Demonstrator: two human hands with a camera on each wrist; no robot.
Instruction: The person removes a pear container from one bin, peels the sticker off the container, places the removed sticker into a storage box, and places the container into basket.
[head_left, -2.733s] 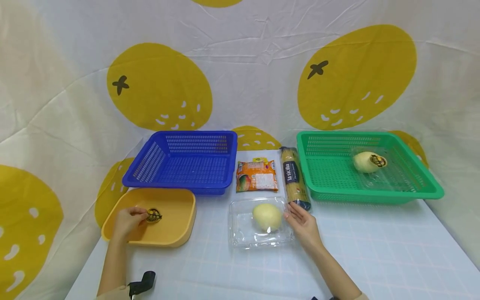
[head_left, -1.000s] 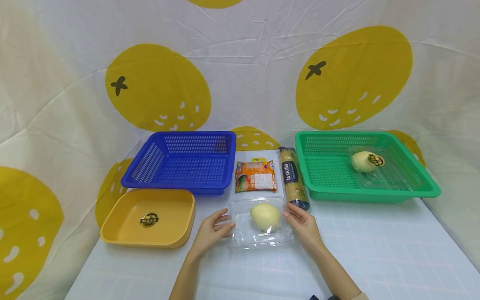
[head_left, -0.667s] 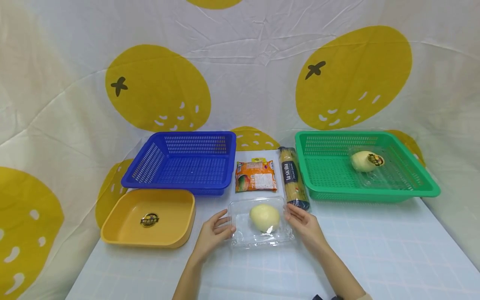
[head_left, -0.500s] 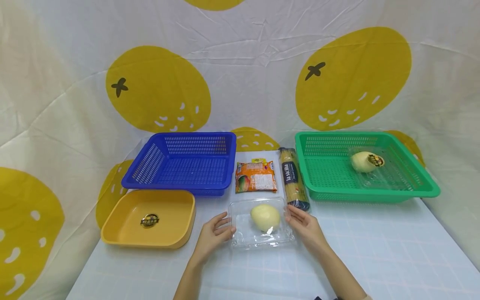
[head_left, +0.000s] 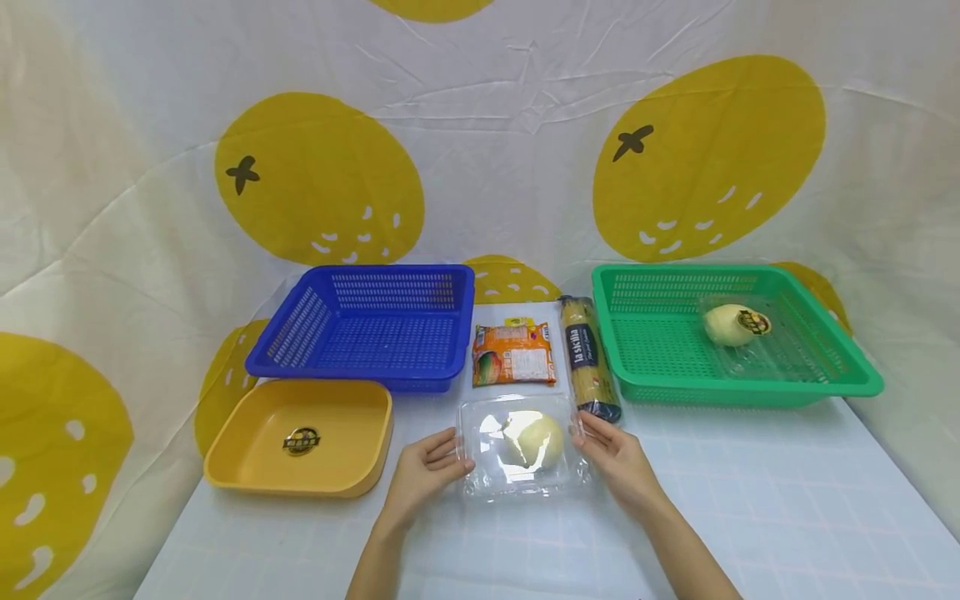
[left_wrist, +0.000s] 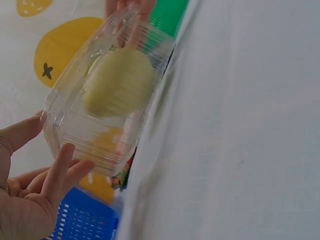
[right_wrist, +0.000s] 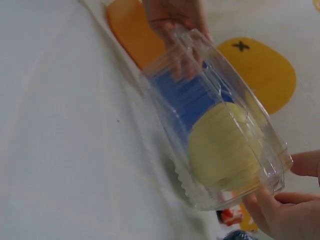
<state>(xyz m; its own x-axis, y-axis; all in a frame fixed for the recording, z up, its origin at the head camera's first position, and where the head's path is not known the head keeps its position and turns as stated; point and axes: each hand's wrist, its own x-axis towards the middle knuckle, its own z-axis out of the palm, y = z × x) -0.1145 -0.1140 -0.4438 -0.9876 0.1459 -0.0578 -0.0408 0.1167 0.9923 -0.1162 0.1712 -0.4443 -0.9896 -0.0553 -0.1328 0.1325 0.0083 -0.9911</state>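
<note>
In the head view, a clear plastic clamshell box [head_left: 483, 481] with one pale yellow, rounded fruit [head_left: 551, 442] inside is between both hands at mid-table. My left hand [head_left: 420, 479] pinches its left end, thumb on one face and fingers on the other, as the left wrist view shows. The right hand [head_left: 618, 467] grips the opposite end the same way. Bright glare covers part of the lid. A black and gold sticker [head_left: 302, 441] lies in the yellow tray [head_left: 348, 425] to the left.
Behind stand a blue basket [head_left: 382, 342] and a green basket [head_left: 652, 354]; the green one holds a similar boxed fruit [head_left: 726, 325] with a sticker. Between them lie an orange packet [head_left: 513, 354] and a pasta pack [head_left: 592, 375], close behind the box.
My left hand has left the sticker in the yellow tray and moved right to the box's left end. The right hand stays at the box. Just now the box has tilted, and glare appears on it.
</note>
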